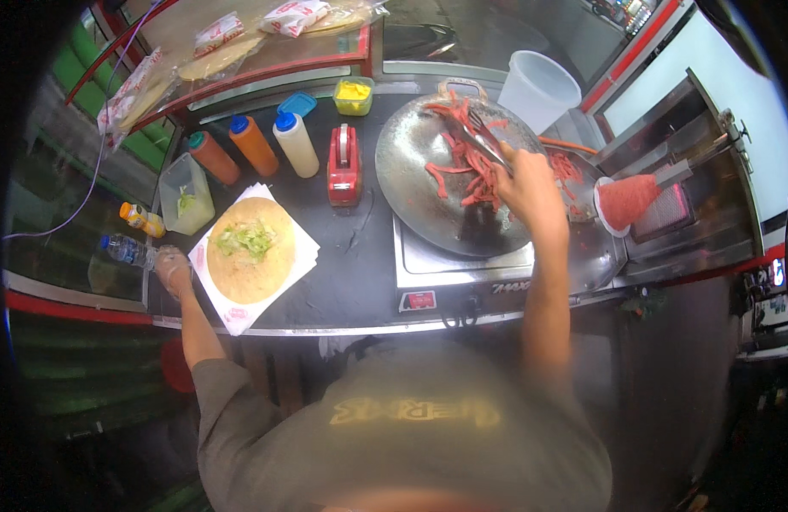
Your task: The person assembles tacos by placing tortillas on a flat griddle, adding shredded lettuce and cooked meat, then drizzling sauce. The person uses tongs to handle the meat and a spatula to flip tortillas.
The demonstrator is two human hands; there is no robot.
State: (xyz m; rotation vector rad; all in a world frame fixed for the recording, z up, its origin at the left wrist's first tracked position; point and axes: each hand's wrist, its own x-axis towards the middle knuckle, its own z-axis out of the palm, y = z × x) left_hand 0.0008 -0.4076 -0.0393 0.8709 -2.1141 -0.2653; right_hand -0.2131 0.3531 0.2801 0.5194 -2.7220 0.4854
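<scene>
My right hand [531, 188] is closed around metal tongs [488, 141]. The tongs' tips reach into strips of reddish meat [472, 175] in a wide wok [407, 205], which rests on a steel stove [420, 273]. At the far left of the counter is my left hand [172, 271], in a clear plastic glove. It is close to a small water bottle [128, 250] and the left edge of the wrapping paper [304, 249]; its fingers are too indistinct to read. A round flatbread [257, 282] lies on that paper, topped with shredded lettuce [245, 241].
Three squeeze bottles, including a white one [298, 149], stand behind the flatbread. Nearby are a lettuce tub [198, 218], a red tape dispenser [344, 171] and a yellow-filled tub [353, 98]. A white bucket [539, 90] stands behind the wok. At right, a meat cone [629, 203] sits on a skewer.
</scene>
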